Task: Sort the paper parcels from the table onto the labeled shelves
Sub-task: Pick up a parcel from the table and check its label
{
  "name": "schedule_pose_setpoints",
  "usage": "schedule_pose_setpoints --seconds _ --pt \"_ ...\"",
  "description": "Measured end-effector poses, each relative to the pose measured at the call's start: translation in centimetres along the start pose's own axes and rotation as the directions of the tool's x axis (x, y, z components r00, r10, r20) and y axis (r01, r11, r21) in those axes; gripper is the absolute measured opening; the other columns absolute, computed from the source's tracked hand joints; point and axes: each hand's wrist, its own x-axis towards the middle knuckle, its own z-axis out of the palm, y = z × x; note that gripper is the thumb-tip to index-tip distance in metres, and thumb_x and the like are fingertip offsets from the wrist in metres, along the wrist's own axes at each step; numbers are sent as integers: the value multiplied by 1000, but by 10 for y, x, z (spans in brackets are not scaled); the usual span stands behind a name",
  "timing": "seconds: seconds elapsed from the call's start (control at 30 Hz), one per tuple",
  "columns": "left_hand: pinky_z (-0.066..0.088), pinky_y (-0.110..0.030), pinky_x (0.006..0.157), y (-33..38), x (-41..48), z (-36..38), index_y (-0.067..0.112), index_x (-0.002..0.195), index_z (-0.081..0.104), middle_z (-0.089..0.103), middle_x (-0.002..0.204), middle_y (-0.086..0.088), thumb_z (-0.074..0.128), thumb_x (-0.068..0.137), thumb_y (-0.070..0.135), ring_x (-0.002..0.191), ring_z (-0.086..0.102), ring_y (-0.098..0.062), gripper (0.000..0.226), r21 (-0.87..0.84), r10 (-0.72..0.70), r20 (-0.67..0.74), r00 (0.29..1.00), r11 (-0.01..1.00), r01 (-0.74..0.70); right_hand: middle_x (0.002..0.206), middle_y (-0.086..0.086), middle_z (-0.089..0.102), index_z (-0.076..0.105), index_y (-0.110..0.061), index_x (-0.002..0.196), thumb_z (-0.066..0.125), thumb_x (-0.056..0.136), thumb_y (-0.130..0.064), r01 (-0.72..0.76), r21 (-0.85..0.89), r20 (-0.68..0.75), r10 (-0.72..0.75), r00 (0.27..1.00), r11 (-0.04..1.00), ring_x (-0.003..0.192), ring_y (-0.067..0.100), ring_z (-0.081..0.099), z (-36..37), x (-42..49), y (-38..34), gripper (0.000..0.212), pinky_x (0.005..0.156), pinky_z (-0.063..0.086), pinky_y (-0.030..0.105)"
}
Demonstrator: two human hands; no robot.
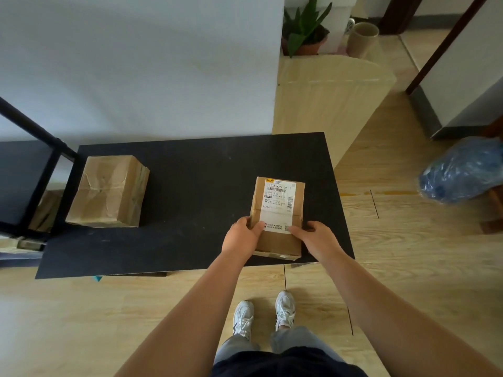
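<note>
Gripping labelled parcel [277,216] at table [190,172] near edge, I log left hand [241,235], right hand [317,236] clamping its sides | plain parcel [107,190] far-left on table, unsorted | shelf [24,170] beside table.

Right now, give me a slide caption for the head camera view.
Both hands, left and right, grip a labeled parcel on the black table; a second parcel waits at left.

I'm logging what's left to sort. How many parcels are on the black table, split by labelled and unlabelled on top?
Parcels with a printed label on top: 1, held by both hands
Plain parcels, no label showing: 1
Total on the table: 2
</note>
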Motion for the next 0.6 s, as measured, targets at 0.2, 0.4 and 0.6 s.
schedule_pose_setpoints --seconds 0.2,0.4,0.6 --pt "47 -32 87 3 -6 -4 13 147 42 57 135 -5 60 95 38 120 57 -24 60 -264 -68 47 997 961 78 115 5 66 57 -11 128 69 88 -31 -103 150 92 90 992 983 102 22 63 -3 2 -5 47 89 54 38" --pt "51 -36 92 11 -22 -24 15 147 42 57 135 -3 74 86 32 117 57 -21 71 -508 -62 28 998 859 68 107 -1 64 55 -14 126 72 84 -36 -19 220 76 3 997 975 92 14 61 -19 -10 -21 50 74 52 31" --pt "54 -34 91 22 -55 -46 20 135 55 67 116 2 75 85 28 108 63 -17 53 -570 17 4 1000 822 -11 108 -2 65 57 -19 118 69 83 -49 112 296 1 -118 993 949 95 13 60 -38 -39 -45 48 66 47 28"
